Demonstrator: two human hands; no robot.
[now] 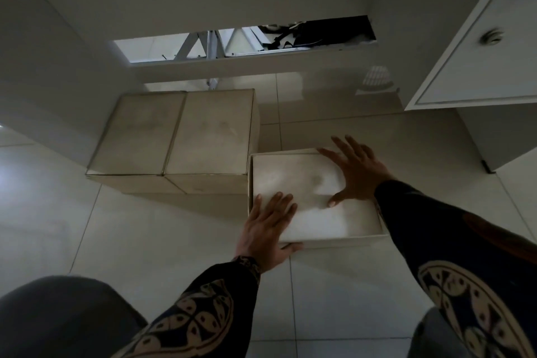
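Note:
A white box [313, 206] with a pale lid sits on the tiled floor in front of me. My left hand [270, 227] lies on its near left corner, fingers flat on the lid and thumb down the front side. My right hand [354, 171] is spread flat over the far right part of the lid, with the thumb pressing on the top. Both arms wear dark patterned sleeves.
Two beige boxes [180, 134] stand side by side just left of and behind the white one. A long slot [241, 41] in the wall behind shows metal struts and dark clutter. A white cabinet door [476, 46] with a round knob hangs open at right. My knees frame the bottom.

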